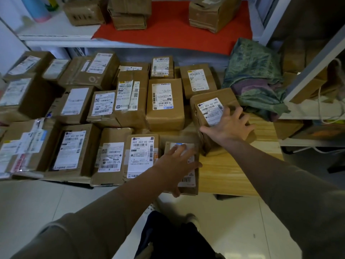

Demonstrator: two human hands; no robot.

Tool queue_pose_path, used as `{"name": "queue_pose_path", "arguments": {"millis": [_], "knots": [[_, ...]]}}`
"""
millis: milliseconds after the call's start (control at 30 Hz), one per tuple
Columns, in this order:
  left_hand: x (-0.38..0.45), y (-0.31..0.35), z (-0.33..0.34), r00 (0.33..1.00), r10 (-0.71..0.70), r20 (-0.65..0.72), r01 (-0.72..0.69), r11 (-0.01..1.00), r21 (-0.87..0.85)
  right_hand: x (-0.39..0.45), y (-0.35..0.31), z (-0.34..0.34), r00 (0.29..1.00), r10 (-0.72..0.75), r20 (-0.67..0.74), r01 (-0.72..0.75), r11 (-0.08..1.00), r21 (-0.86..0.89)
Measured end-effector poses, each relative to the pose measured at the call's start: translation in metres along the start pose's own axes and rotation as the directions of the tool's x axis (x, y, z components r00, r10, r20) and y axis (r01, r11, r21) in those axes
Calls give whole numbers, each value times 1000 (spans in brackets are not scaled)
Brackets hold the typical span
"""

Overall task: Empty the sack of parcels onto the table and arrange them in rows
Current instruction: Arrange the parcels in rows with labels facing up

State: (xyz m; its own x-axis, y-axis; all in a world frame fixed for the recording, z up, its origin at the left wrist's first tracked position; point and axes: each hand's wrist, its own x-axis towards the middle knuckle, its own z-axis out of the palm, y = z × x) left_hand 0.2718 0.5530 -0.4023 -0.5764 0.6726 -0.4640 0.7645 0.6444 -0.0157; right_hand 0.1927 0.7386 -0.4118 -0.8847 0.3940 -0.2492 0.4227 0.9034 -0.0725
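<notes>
Left hand (175, 165): fingers spread and nearly straight, palm down, resting flat on the top of a small brown parcel (188, 181) at the near edge of the table (233, 171). The hand covers most of that parcel's white label.

Right hand (228, 126): fingers spread wide, palm down, pressed on the top of a taller parcel labelled 045 (209, 107), which stands at the right end of the group, tilted out of line with its neighbours.

Parcels: the remaining cardboard boxes lie label-up in rough rows across the table, touching one another. The box labelled 044 (142, 156) sits just left of the small brown parcel.

Sack (255, 79): green woven material, crumpled and slack, lying at the far right of the table beside the 045 parcel. Its contents cannot be seen.

Shelf (59, 28): behind the table, carrying a red mat (173, 28) with more cardboard boxes (212, 14) on it.
</notes>
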Motion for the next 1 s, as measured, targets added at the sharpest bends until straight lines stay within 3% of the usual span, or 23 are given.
{"name": "queue_pose_path", "arguments": {"millis": [200,367,533,633,700,733,800,867,933,1000], "knots": [[0,0,5,1000,5,-22,-6,1000,-30,-7,17,-5,989,-101,-105,94,993,-70],[2,-2,5,1000,19,-13,-19,1000,-23,1,34,-14,943,-325,-68,311,937,-161],[2,-1,8,1000,13,-21,-13,1000,-27,18,51,-36,795,-604,55,590,748,-305],[3,-1,10,999,0,-44,-2,998,-55,24,46,-46,684,-715,141,720,632,-288],[3,-2,14,998,-15,-65,9,996,-87,24,41,-45,657,-735,168,749,612,-255],[3,-3,16,997,-24,-77,16,994,-106,23,40,-42,677,-722,144,732,641,-230],[2,-3,19,994,-45,-98,32,990,-135,18,42,-29,789,-614,2,610,785,-107],[2,-3,22,992,-58,-110,41,988,-149,13,43,-15,931,-336,-145,344,939,32],[2,-4,24,989,-79,-122,57,984,-170,10,43,-6,990,-32,-134,54,984,169],[2,-4,26,987,-99,-128,76,981,-176,10,40,-1,995,95,-12,-86,942,325]]}}
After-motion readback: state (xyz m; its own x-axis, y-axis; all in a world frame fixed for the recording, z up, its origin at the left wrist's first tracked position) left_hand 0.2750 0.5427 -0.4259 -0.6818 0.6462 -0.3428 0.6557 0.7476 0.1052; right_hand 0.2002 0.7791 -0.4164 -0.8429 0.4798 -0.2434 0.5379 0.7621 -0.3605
